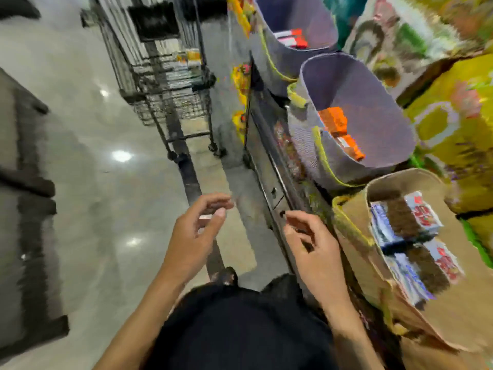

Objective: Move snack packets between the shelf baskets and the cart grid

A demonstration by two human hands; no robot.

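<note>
Two free hands beside the shelf baskets
The left hand point(197, 233) and right hand point(316, 253) hover near, fingers loosely curled, holding nothing visible. Snack packets point(408, 222) lie in the near tan basket point(458, 324) on the right, orange packets point(333, 121) in the purple basket point(373, 97) beyond. The wire cart point(170, 102) stands far, left of the shelf point(269, 166)

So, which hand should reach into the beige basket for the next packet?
Right, probably. The right hand hangs empty beside the beige basket, nearest its packets; the left hand, also empty, is out over the aisle floor.
</note>
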